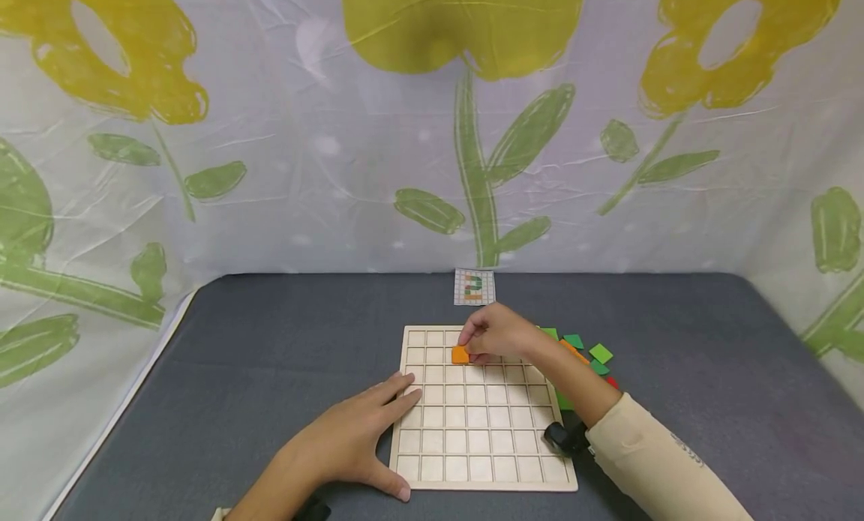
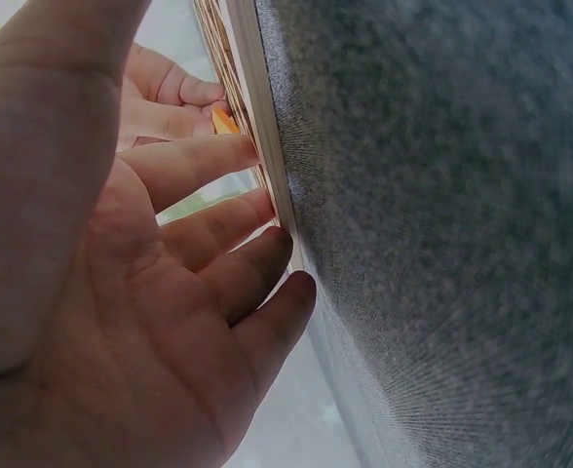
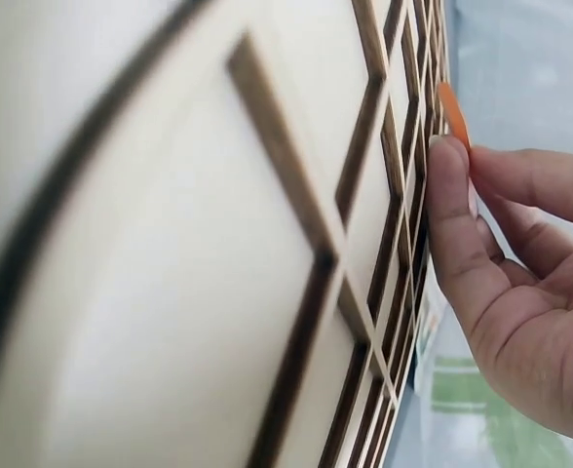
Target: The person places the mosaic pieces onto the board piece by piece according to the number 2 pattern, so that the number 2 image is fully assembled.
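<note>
A big pale cloth [image 1: 324, 146] with yellow flowers and green leaves hangs behind everything. In front of it is a wide counter [image 1: 270, 333] with a dark grey top. On the counter lies a flat wooden board [image 1: 472, 431], with thin lines that make many little squares.

A cream sleeve [image 1: 655, 453] covers part of the right arm, to the right of the board. Two bare hands are at work. The left hand [image 1: 361, 435] is at the left side of the board. Its fingers are spread out and mostly straight, with the tips on the board's edge and the thumb by the near left corner. It has hold of nothing. The right hand [image 1: 496, 332] is over the far part of the board. Its thumb and a finger are close together and pinch one orange tile.

A small white card [image 1: 475, 287] with green and orange squares on it lies just past the board. Some loose pieces [image 1: 601, 353], green, orange and red, lie on the counter near the board's right side. The orange tile [image 1: 460, 354] is above the board's far rows, a bit left of the middle. I cannot tell if it sits flat in a square.
</note>
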The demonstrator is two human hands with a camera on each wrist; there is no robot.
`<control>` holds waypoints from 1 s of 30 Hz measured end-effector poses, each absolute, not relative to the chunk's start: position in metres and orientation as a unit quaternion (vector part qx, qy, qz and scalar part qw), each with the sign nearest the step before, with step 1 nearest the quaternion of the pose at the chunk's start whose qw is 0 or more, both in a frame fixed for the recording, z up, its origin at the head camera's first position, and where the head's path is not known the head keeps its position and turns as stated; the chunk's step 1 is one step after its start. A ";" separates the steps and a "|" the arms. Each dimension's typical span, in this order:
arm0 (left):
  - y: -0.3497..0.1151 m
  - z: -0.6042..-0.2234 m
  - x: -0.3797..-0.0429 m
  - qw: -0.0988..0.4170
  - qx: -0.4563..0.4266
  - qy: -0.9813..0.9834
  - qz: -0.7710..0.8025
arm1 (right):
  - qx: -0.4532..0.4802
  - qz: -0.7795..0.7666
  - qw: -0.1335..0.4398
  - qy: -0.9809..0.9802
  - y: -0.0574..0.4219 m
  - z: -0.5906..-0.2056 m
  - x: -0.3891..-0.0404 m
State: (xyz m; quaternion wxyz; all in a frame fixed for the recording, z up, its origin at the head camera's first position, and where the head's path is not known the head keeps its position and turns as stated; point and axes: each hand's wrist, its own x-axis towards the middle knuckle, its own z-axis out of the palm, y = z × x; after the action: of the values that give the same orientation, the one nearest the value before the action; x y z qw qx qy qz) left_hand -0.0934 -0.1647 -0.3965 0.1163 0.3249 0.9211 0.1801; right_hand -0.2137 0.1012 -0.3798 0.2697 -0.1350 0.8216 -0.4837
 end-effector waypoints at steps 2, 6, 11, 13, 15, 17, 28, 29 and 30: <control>-0.165 -0.396 -0.094 0.120 0.323 0.921 0.182 | -0.136 -0.485 0.268 0.822 0.098 -0.381 -0.214; -0.165 -0.396 -0.094 0.125 0.318 0.922 0.179 | -0.132 -0.486 0.265 0.822 0.094 -0.381 -0.214; -0.165 -0.396 -0.094 0.123 0.321 0.922 0.177 | -0.129 -0.487 0.262 0.823 0.092 -0.382 -0.215; -0.165 -0.396 -0.094 0.123 0.320 0.922 0.178 | -0.132 -0.485 0.259 0.825 0.091 -0.382 -0.215; -0.165 -0.396 -0.093 0.126 0.318 0.922 0.181 | -0.136 -0.482 0.257 0.827 0.090 -0.382 -0.215; -0.165 -0.396 -0.093 0.128 0.317 0.922 0.183 | -0.137 -0.480 0.256 0.828 0.089 -0.383 -0.215; -0.164 -0.395 -0.093 0.118 0.325 0.920 0.184 | -0.144 -0.494 0.262 0.817 0.095 -0.383 -0.214; -0.164 -0.396 -0.093 0.118 0.325 0.920 0.184 | -0.150 -0.495 0.261 0.815 0.097 -0.382 -0.214; -0.164 -0.396 -0.093 0.119 0.325 0.920 0.185 | -0.154 -0.499 0.262 0.812 0.099 -0.382 -0.213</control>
State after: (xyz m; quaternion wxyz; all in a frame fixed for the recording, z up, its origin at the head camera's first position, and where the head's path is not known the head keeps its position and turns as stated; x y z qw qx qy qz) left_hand -0.0929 -0.1640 -0.3957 0.1191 0.3246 0.9199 0.1851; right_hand -0.2129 0.0994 -0.3819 0.2620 -0.1542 0.8117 -0.4987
